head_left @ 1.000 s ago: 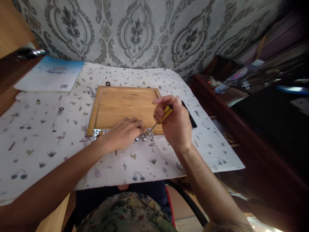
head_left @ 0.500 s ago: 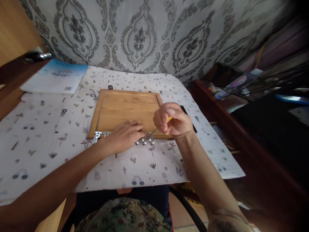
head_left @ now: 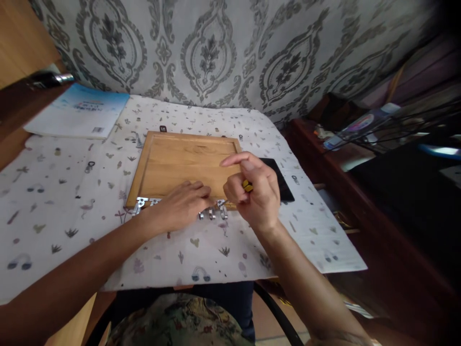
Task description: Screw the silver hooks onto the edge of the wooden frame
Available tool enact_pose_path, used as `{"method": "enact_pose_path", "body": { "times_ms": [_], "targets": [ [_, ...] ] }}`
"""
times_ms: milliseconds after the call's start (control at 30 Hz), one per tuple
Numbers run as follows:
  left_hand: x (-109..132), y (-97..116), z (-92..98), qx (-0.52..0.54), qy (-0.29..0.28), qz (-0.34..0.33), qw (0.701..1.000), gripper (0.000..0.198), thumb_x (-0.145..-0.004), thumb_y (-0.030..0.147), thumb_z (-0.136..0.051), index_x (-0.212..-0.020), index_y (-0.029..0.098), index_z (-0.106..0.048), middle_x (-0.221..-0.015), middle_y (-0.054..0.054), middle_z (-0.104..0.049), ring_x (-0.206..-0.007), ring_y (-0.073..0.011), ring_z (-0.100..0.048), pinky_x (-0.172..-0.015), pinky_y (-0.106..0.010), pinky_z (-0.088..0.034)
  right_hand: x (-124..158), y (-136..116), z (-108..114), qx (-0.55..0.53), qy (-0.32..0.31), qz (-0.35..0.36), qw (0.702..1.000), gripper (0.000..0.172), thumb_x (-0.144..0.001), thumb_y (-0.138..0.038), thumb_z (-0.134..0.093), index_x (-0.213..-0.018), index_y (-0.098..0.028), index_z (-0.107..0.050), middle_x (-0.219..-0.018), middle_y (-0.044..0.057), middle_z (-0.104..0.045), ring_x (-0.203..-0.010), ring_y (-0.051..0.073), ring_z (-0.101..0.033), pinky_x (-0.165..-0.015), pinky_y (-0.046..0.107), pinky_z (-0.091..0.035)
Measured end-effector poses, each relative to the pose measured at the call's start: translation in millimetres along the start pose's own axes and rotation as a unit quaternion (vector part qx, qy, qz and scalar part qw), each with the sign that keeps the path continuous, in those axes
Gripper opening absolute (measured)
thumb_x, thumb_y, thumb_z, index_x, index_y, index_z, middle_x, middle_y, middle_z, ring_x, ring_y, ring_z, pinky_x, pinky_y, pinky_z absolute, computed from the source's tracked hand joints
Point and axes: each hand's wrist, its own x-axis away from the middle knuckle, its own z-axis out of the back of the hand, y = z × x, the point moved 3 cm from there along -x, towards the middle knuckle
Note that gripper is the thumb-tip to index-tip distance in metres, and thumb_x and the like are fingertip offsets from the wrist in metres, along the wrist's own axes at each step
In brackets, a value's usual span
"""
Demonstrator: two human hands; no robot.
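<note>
One framed wooden panel (head_left: 187, 161) lies on the printed tablecloth (head_left: 72, 211), metal fittings (head_left: 223, 212) along its near edge. My left hand (head_left: 182, 206) rests there, fingers bent, whether gripping I cannot tell; my right hand (head_left: 258, 199) grips a yellow tool (head_left: 248, 186) by the near right corner.

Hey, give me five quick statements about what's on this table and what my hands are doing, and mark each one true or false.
1. The left hand is over the near edge of the wooden panel. True.
2. The right hand grips a yellow thing. True.
3. The metal fittings run along the wooden panel's far edge. False: they are along its near edge.
4. The book lies to the right of the wooden panel. False: it lies to the left.
5. A flat black object lies beside the wooden panel's right side. True.
</note>
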Motion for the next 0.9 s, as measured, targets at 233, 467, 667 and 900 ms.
{"method": "enact_pose_path", "body": {
  "times_ms": [233,467,667,900],
  "targets": [
    [-0.4,-1.5,-0.1,-0.036,-0.008,0.004,0.999,0.031,-0.099,0.013,-0.051,-0.120,0.023,-0.070,-0.107,-0.006,-0.066,-0.102,-0.0215,-0.058,-0.086,-0.036,-0.042,14.4,1.5,-7.7,0.069,0.197,0.116,0.971,0.025,-0.102,-0.042,-0.046,-0.094,-0.026,-0.063,-0.044,-0.011,-0.024,-0.034,0.008,-0.019,-0.038,0.025,-0.016],
    [0.1,-2.0,-1.0,-0.033,-0.004,0.005,0.999,0.028,-0.099,0.015,-0.052,-0.116,0.025,-0.072,-0.104,-0.006,-0.067,-0.103,-0.0227,-0.060,-0.083,-0.036,-0.044,-3.3,1.1,13.4,0.008,-0.064,-0.006,0.998,0.044,-0.092,-0.058,-0.064,-0.077,-0.018,-0.075,-0.050,-0.007,-0.037,-0.043,0.007,-0.033,-0.043,0.023,-0.029],
    [-2.1,-1.6,1.1,-0.027,-0.014,0.006,1.000,0.024,-0.095,0.015,-0.058,-0.112,0.023,-0.073,-0.106,-0.005,-0.069,-0.103,-0.0222,-0.062,-0.087,-0.036,-0.047,-17.8,-6.5,31.7,0.018,-0.196,0.011,0.980,0.035,-0.092,-0.046,-0.070,-0.070,-0.020,-0.082,-0.082,0.005,-0.065,-0.073,0.013,-0.060,-0.066,0.028,-0.050],
    [-4.1,-0.1,3.1,-0.046,-0.019,0.002,0.999,0.023,-0.096,0.011,-0.054,-0.103,0.021,-0.073,-0.101,-0.004,-0.070,-0.099,-0.0211,-0.063,-0.081,-0.034,-0.047,-31.9,6.5,22.0,-0.085,-0.200,0.019,0.976,0.047,-0.089,-0.041,-0.073,-0.049,-0.017,-0.068,-0.073,0.003,-0.069,-0.058,0.010,-0.062,-0.055,0.023,-0.051]
  ]
}}
